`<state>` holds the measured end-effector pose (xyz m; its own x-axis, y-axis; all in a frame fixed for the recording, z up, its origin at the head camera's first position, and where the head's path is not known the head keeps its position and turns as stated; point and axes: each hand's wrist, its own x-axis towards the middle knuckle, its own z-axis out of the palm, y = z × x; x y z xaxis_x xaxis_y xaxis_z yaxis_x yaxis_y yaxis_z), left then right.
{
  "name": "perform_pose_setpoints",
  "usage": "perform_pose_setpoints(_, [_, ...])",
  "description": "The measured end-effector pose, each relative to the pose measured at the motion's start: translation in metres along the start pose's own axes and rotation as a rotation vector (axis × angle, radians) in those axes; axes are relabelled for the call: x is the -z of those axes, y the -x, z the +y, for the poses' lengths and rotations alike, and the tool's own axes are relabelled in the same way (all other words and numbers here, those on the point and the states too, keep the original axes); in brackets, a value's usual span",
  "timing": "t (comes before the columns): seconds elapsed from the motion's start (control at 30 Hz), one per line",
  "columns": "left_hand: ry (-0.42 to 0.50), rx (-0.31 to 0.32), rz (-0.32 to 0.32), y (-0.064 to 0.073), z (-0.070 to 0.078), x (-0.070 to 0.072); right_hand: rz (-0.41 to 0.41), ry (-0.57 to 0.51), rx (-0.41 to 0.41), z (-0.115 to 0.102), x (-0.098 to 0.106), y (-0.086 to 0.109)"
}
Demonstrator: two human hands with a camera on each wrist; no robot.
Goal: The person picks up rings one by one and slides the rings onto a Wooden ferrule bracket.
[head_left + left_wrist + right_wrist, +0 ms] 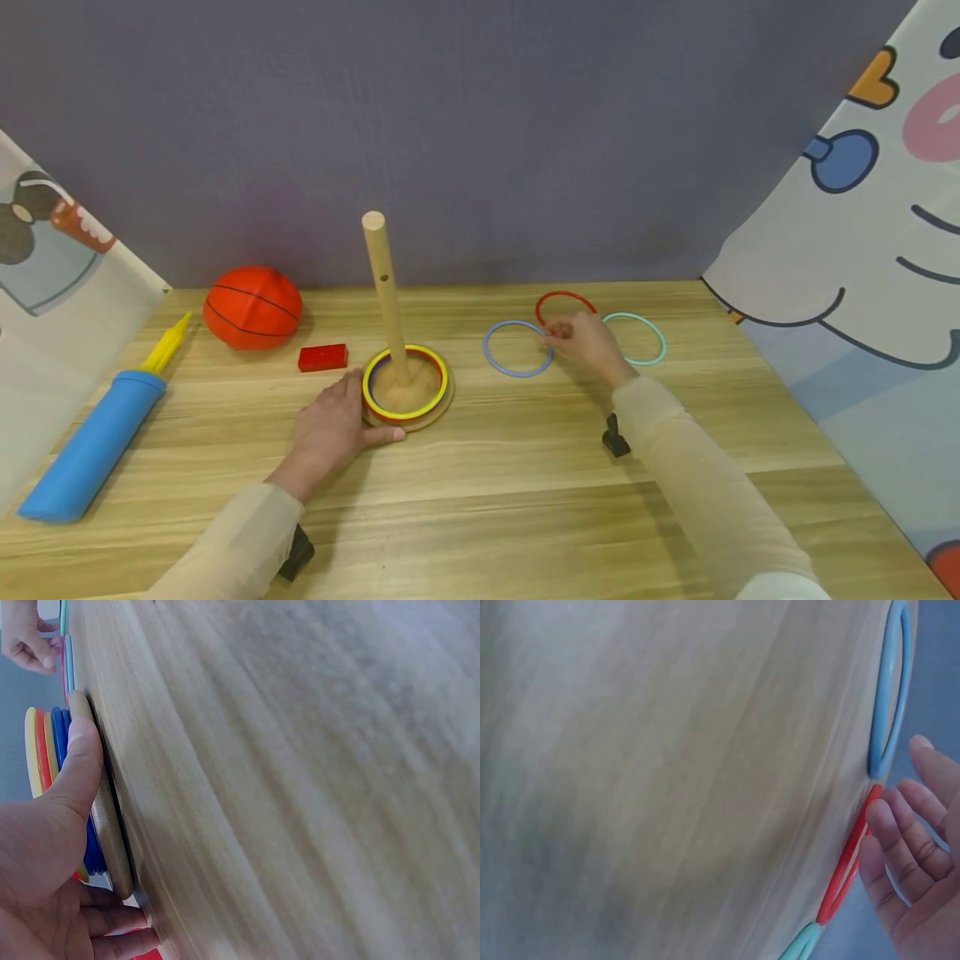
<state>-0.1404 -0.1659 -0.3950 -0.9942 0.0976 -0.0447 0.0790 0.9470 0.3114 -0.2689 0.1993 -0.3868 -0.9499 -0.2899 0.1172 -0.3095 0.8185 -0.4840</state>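
Note:
My left hand [328, 427] grips the round base of a wooden ring-toss stand [387, 296], thumb along the front edge and fingers round the left side. Around the upright post lies a stack of rings, with a yellow ring [406, 416] on top and red and blue ones beneath. My right hand [588, 343] hovers over the loose rings, fingers loosely bent and holding nothing in the right wrist view. Its fingertips come close to the red ring [847, 859]. Left of it lies a light blue ring [485, 346], and to its right a mint green ring [663, 340].
An orange-red ball [252, 308] with black lines sits at the back left, near a small red block [323, 357]. A blue pump [93, 446] with a yellow nozzle lies along the left edge. A grey wall [480, 150] stands behind the table.

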Motion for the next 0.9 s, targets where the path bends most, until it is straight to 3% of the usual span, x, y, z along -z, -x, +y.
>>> perform_pose_setpoints(0.27, [0.011, -0.003, 0.013, 0.0021, 0.0012, 0.0009, -0.068, 0.032, -0.076, 0.0055, -0.0028, -0.0041])
perform_pose_setpoints(0.63, [0.003, -0.004, 0.003, 0.0007, 0.0005, 0.0003, -0.202, -0.037, -0.058, 0.0048, 0.0053, -0.0073])
perform_pose_setpoints(0.9, [-0.003, -0.001, -0.003, 0.0013, 0.0016, 0.0014, -0.211, -0.035, -0.051, 0.0019, 0.0034, -0.0080])
